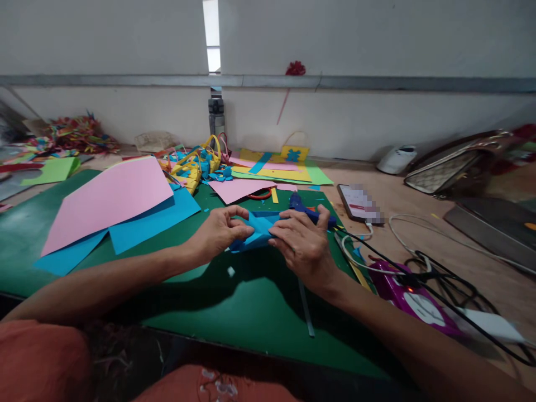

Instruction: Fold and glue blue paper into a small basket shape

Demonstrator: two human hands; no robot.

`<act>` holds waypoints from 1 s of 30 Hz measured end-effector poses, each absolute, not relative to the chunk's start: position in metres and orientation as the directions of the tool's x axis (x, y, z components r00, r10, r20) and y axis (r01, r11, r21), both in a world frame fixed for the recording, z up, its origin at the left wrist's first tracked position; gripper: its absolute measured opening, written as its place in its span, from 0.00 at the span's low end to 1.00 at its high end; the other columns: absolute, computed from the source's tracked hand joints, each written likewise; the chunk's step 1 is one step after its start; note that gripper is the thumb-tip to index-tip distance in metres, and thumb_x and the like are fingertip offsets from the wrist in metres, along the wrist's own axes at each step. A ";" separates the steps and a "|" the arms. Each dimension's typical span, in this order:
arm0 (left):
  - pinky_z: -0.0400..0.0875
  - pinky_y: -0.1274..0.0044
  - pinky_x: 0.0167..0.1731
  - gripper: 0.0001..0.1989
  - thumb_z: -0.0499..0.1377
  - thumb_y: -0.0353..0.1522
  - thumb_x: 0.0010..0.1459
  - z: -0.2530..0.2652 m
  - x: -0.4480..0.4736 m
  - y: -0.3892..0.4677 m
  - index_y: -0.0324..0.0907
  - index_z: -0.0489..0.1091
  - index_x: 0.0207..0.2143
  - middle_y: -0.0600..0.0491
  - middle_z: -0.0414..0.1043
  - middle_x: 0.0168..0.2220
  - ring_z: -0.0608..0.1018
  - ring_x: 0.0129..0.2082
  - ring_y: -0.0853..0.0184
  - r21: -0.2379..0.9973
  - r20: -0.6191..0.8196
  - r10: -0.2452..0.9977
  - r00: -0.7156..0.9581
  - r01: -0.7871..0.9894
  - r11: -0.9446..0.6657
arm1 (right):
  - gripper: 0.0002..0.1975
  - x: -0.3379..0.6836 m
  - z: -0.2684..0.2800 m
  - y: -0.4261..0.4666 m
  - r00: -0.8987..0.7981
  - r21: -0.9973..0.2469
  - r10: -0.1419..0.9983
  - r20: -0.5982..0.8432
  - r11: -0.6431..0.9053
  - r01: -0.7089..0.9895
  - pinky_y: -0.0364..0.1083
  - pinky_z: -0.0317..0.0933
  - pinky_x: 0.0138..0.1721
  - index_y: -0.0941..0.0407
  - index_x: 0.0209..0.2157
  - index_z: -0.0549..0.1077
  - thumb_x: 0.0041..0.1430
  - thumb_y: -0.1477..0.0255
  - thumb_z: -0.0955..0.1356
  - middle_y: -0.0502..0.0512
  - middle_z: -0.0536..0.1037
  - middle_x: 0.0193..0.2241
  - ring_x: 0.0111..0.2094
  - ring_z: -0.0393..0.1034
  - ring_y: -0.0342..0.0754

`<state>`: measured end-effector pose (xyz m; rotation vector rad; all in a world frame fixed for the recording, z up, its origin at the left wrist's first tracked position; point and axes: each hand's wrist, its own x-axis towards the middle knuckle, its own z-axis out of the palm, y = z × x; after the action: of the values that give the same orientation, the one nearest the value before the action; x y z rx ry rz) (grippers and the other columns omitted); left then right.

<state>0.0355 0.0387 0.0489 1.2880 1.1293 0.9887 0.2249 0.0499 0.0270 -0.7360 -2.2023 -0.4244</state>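
Between my two hands is a folded piece of blue paper, held up just above the green mat. My left hand pinches its left end between thumb and fingers. At the other end, my right hand grips the paper, fingers closed along its edge. A blue glue gun lies right behind my right hand, partly hidden by it. Below that hand, a thin pale strip rests on the mat. A small white scrap lies in front of the paper.
Pink sheet and blue sheets cover the mat's left. Behind are yellow paper baskets, a pink piece and red-handled scissors. Rightward lie a phone, a purple power strip and tangled cables.
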 end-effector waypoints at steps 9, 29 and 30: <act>0.55 0.84 0.19 0.20 0.61 0.28 0.46 0.044 0.038 0.032 0.39 0.60 0.42 0.63 0.65 0.18 0.63 0.17 0.78 0.989 0.094 0.980 0.175 0.094 -0.112 | 0.06 0.224 0.026 0.049 -0.539 0.081 0.348 0.767 0.781 0.619 0.60 0.37 0.56 0.54 0.26 0.71 0.57 0.74 0.66 0.46 0.78 0.26 0.40 0.70 0.49; 0.67 0.68 0.44 0.04 0.59 0.30 0.55 0.038 0.019 0.054 0.42 0.73 0.33 0.47 0.73 0.41 0.71 0.43 0.65 0.328 0.693 0.516 0.502 0.417 -0.847 | 0.05 0.226 0.030 0.049 -0.559 0.020 0.363 0.746 0.826 0.564 0.59 0.41 0.52 0.55 0.27 0.70 0.57 0.74 0.66 0.48 0.78 0.25 0.40 0.71 0.50; 0.67 0.69 0.43 0.04 0.59 0.30 0.55 0.038 0.019 0.055 0.42 0.73 0.34 0.48 0.73 0.40 0.72 0.42 0.65 0.344 0.679 0.521 0.517 0.403 -0.848 | 0.06 0.226 0.031 0.049 -0.563 0.012 0.371 0.739 0.828 0.561 0.60 0.40 0.52 0.54 0.27 0.70 0.57 0.74 0.66 0.48 0.78 0.26 0.40 0.71 0.50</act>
<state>0.0188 0.0548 0.0382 2.6093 0.8009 1.2419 0.2260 0.0495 0.0307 -0.6778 -2.2304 -0.3152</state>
